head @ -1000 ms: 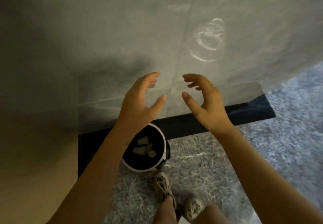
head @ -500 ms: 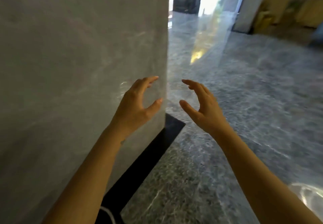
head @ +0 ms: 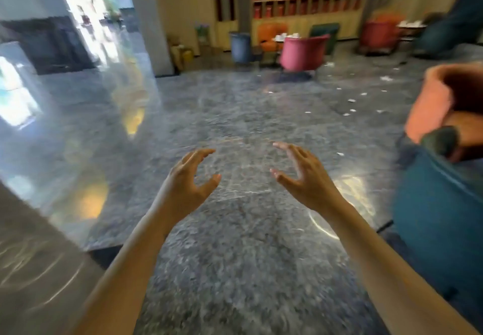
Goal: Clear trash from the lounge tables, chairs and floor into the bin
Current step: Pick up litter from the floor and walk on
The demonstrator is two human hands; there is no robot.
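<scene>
Left hand [head: 187, 185] and right hand [head: 304, 178] spread, holding nothing, above bare floor [head: 235, 104]

- We see small white paper scraps [head: 350, 100] scattered on the grey floor [head: 235, 115], far right, well apart.
- We see the blue-grey bin [head: 240, 46] upright by the far wall, left of the pink chair [head: 303, 52].

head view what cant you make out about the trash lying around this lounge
- Head view: white scraps on the floor are too small and blurred to identify.
- White things behind the pink chair are blurred, and the chair hides what they stand on.
- Orange chair is cut by the right edge; most of its seat is out of frame.
- Grey bin is too far to see inside.
</scene>
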